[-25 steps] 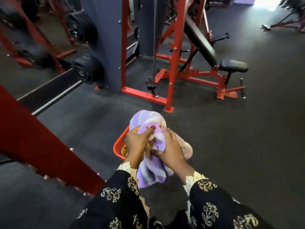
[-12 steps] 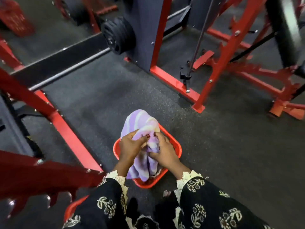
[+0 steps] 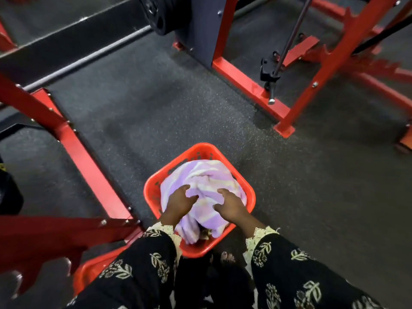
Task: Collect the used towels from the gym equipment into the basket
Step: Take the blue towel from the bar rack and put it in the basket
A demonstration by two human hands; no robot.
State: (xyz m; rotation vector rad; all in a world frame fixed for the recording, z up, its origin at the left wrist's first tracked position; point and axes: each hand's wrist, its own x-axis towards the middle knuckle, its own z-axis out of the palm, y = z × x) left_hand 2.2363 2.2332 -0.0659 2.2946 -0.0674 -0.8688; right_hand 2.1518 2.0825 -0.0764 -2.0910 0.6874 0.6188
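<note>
A purple and cream striped towel (image 3: 207,177) lies bunched inside the red plastic basket (image 3: 200,150), which stands on the dark rubber floor just in front of me. My left hand (image 3: 179,202) rests on the towel's near left part with its fingers spread. My right hand (image 3: 229,205) lies on the near right part, fingers loosely bent and not pinching the cloth. Something yellowish shows under the towel at the basket's near edge. Both arms wear black sleeves with a floral print.
A red machine frame (image 3: 89,161) runs diagonally close on the left of the basket. A red cable rack (image 3: 252,83) with a black cable clip (image 3: 269,68) stands ahead on the right. A black weight plate (image 3: 162,14) hangs at the top.
The towel came down from in front of me into the basket. Both hands gave up their grip and now lie on top of it. The view tilted down.
</note>
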